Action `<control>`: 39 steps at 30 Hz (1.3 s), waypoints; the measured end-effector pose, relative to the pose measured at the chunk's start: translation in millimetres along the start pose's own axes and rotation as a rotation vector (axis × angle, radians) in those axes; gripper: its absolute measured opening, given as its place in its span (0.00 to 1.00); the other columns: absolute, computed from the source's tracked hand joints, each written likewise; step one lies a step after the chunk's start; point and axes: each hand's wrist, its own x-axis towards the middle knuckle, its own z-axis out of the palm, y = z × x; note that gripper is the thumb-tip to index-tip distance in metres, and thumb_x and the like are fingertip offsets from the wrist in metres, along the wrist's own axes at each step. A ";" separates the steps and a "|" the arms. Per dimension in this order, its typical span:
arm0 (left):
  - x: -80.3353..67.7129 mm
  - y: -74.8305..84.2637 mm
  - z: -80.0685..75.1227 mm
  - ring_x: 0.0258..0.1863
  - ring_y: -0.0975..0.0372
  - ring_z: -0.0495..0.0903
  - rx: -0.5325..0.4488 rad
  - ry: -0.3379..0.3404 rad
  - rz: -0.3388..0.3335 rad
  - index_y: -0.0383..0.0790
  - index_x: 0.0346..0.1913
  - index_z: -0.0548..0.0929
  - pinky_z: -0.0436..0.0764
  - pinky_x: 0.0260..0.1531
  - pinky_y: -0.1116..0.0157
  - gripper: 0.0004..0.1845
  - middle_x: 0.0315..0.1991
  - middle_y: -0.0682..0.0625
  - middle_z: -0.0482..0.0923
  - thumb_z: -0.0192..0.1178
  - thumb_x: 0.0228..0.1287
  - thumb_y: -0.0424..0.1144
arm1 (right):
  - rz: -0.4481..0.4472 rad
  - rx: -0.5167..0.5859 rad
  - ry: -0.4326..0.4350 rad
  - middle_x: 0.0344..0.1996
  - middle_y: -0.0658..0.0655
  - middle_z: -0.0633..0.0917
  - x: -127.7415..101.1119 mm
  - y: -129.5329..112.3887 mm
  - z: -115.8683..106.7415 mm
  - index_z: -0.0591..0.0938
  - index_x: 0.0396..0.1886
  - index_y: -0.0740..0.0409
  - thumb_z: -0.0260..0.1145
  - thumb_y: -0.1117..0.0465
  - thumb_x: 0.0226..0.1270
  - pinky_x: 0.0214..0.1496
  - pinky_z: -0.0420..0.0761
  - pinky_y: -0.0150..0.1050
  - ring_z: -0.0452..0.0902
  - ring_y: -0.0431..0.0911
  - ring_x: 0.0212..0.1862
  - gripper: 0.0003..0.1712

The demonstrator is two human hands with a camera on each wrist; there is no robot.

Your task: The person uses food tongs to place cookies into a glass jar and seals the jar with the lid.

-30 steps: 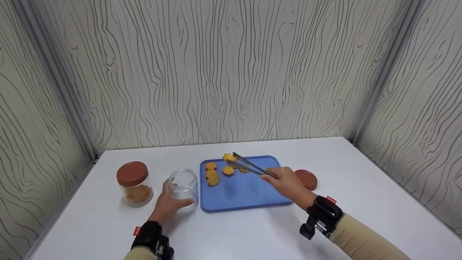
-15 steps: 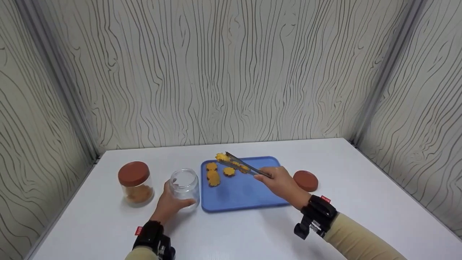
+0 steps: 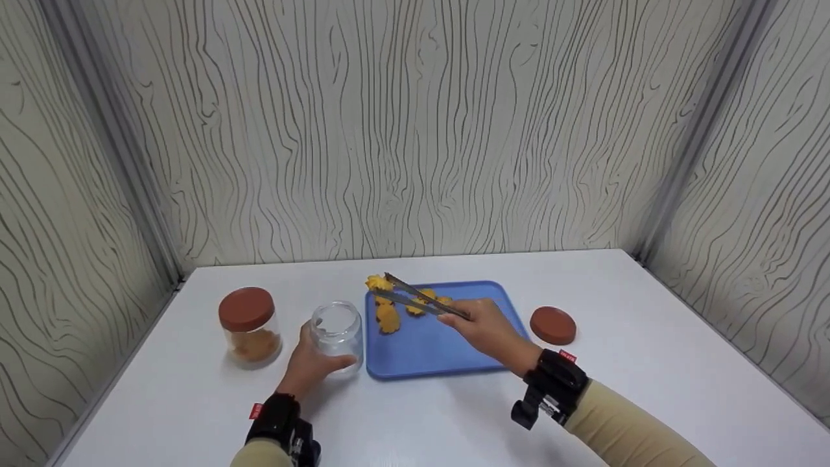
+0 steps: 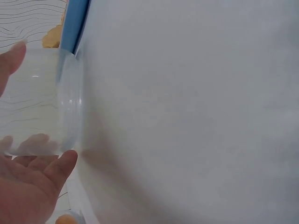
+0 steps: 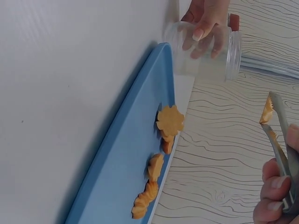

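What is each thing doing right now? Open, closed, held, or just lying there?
Empty jar: upright, lid off, gripped by the left hand.
Tongs: squeezed by the right hand, pinching one cookie in the air.
Other cookies: lying on the blue tray.
Second jar: lid on, cookies inside.
Loose lid: lying on the table.

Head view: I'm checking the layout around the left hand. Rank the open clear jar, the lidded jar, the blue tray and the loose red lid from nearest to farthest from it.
1. Open clear jar: gripped by the left hand.
2. Blue tray: just right of that jar.
3. Lidded jar: to the left; close to the tray's rank.
4. Loose red lid: beyond the tray, far right.
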 end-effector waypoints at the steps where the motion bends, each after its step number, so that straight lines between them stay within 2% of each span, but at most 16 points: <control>1: 0.2 0.2 0.7 0.67 0.39 0.60 -0.004 0.000 0.000 0.30 0.72 0.47 0.61 0.65 0.44 0.58 0.69 0.27 0.57 0.78 0.46 0.39 | -0.003 0.007 -0.001 0.16 0.44 0.62 1.0 -1.4 1.2 0.80 0.27 0.60 0.62 0.59 0.71 0.25 0.59 0.31 0.56 0.36 0.20 0.12; 9: 0.2 2.7 3.8 0.66 0.40 0.61 0.005 0.006 -0.002 0.29 0.72 0.48 0.62 0.65 0.44 0.57 0.68 0.28 0.58 0.78 0.46 0.39 | -0.035 0.048 -0.048 0.17 0.45 0.59 6.7 -9.9 12.6 0.75 0.25 0.59 0.60 0.58 0.72 0.27 0.57 0.33 0.51 0.35 0.20 0.14; 16: 0.6 0.2 4.6 0.67 0.39 0.60 -0.011 0.012 0.008 0.29 0.72 0.48 0.61 0.65 0.44 0.58 0.69 0.27 0.58 0.78 0.45 0.38 | -0.075 0.019 -0.061 0.16 0.45 0.57 11.7 -15.3 22.7 0.71 0.22 0.56 0.61 0.58 0.72 0.27 0.57 0.32 0.51 0.35 0.19 0.17; 31: -1.0 1.4 2.6 0.68 0.39 0.58 -0.033 -0.010 -0.028 0.31 0.73 0.47 0.60 0.65 0.44 0.59 0.70 0.28 0.56 0.78 0.46 0.39 | -0.059 0.006 -0.085 0.16 0.45 0.59 16.5 -24.4 35.4 0.73 0.23 0.58 0.61 0.58 0.72 0.26 0.58 0.32 0.54 0.37 0.21 0.16; 34: -0.2 -0.4 1.8 0.68 0.40 0.59 -0.025 -0.007 -0.017 0.30 0.73 0.47 0.60 0.65 0.44 0.58 0.69 0.28 0.57 0.77 0.46 0.39 | -0.029 0.027 -0.113 0.16 0.45 0.59 17.4 -25.5 37.1 0.75 0.24 0.59 0.61 0.58 0.72 0.25 0.59 0.31 0.55 0.37 0.20 0.15; 39: 0.4 -3.8 -0.8 0.66 0.39 0.62 -0.011 0.012 0.047 0.27 0.70 0.50 0.61 0.65 0.45 0.57 0.66 0.27 0.62 0.78 0.43 0.36 | 0.014 0.067 -0.117 0.16 0.45 0.61 18.6 -24.2 37.6 0.78 0.28 0.61 0.62 0.56 0.71 0.24 0.59 0.31 0.56 0.36 0.20 0.14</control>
